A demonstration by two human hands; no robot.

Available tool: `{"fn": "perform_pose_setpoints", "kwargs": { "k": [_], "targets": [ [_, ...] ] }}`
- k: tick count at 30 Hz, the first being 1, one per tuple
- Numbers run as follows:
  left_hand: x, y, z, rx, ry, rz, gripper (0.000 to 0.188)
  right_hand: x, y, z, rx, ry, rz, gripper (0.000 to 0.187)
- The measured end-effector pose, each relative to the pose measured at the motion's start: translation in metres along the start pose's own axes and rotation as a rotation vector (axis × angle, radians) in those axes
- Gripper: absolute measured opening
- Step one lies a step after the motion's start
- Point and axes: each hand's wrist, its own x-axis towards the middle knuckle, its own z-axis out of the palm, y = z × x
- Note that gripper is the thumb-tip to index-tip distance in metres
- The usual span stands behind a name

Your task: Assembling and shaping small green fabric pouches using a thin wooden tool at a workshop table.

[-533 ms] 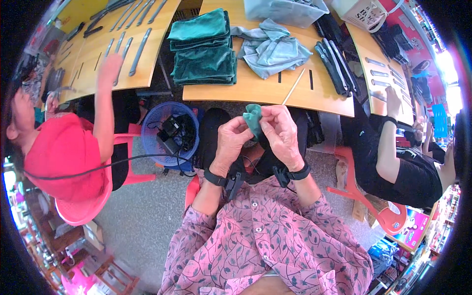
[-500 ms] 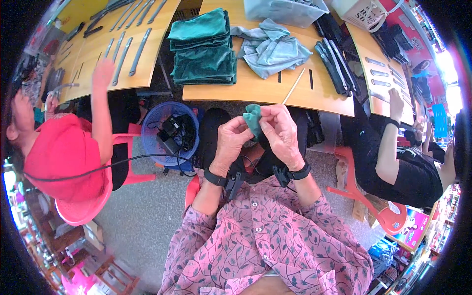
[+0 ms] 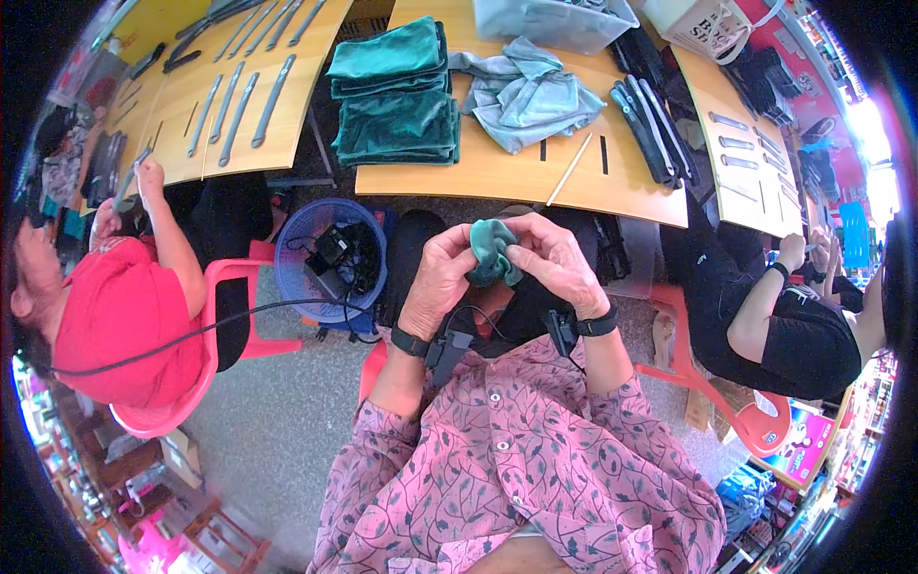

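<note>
- Gathered green velvety fabric piece (image 3: 491, 253) is pinched by left hand (image 3: 437, 277) and right hand (image 3: 562, 266), fingers closed on it.
- Thin pale stick (image 3: 570, 169) is carried by yellowish wooden worktop (image 3: 478, 184).

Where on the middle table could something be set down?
The table's front strip left of the pale stick, in front of the green cloths and grey cloth, is bare. A smaller patch lies between a black mark and dark straps. Behind, cloths and plastic bin crowd together.
</note>
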Motion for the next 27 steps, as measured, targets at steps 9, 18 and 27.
{"fn": "perform_pose_setpoints", "kwargs": {
  "k": [9, 18, 27],
  "targets": [
    [0.001, 0.014, 0.002, 0.388, 0.021, 0.032, 0.013, 0.007, 0.000, 0.002, -0.242, 0.219, -0.186, 0.008],
    [0.004, 0.015, 0.000, 0.635, 0.022, 0.098, 0.010, 0.009, 0.004, 0.002, -0.486, 0.375, -0.436, 0.010],
    [0.005, 0.033, -0.009, 0.441, 0.204, 0.159, 0.012, 0.002, 0.009, -0.010, -0.385, 0.462, -0.238, 0.005]
  ]
}}
